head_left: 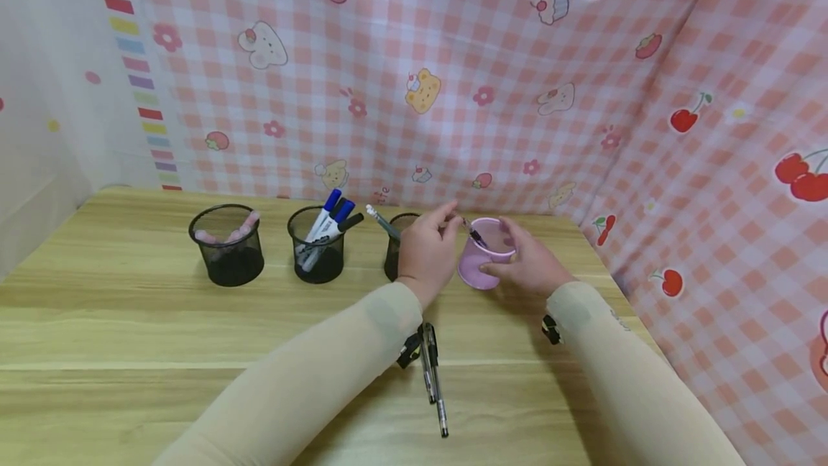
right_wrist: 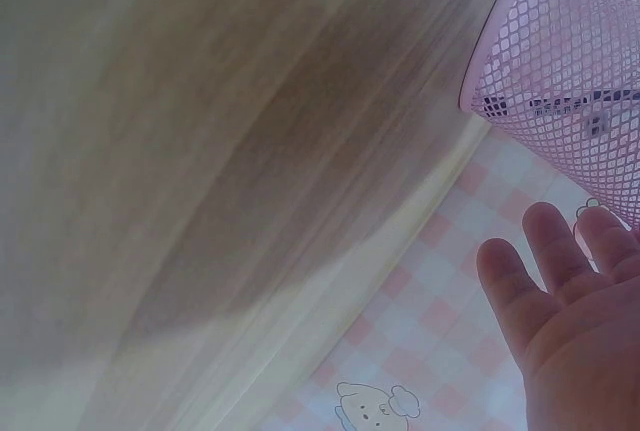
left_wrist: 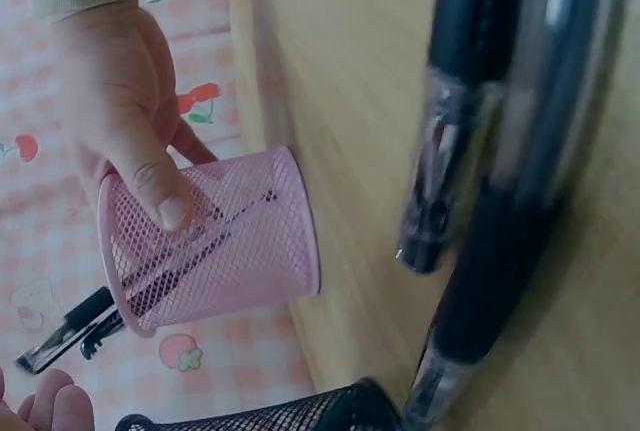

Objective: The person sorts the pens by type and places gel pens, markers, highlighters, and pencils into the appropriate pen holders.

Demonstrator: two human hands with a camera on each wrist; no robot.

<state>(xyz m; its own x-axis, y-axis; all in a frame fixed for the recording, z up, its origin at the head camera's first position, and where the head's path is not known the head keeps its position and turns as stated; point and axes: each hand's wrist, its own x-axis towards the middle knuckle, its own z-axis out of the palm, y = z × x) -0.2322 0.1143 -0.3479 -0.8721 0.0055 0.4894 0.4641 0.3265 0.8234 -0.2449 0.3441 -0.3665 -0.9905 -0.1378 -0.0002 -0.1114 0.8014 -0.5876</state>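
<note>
My right hand (head_left: 533,261) holds a pink mesh pen cup (head_left: 477,275) from the right side. In the left wrist view its thumb (left_wrist: 160,186) lies over the mesh near the rim; other fingers (right_wrist: 560,251) are behind the cup in the right wrist view. A black pen (left_wrist: 65,331) leans in the cup, cap end out past the rim. Close to that end is my left hand (head_left: 430,250), its fingertips (left_wrist: 65,406) apart from the pen in the left wrist view. Two black pens (head_left: 435,372) lie on the table below the left wrist.
Left of the pink cup stand black mesh cups: one (head_left: 390,265) partly behind my left hand with a pencil-like stick (head_left: 383,221), one (head_left: 320,268) with several markers, and one (head_left: 234,265) with a pink item. A checked cloth (head_left: 388,42) hangs behind the wooden table (head_left: 162,336).
</note>
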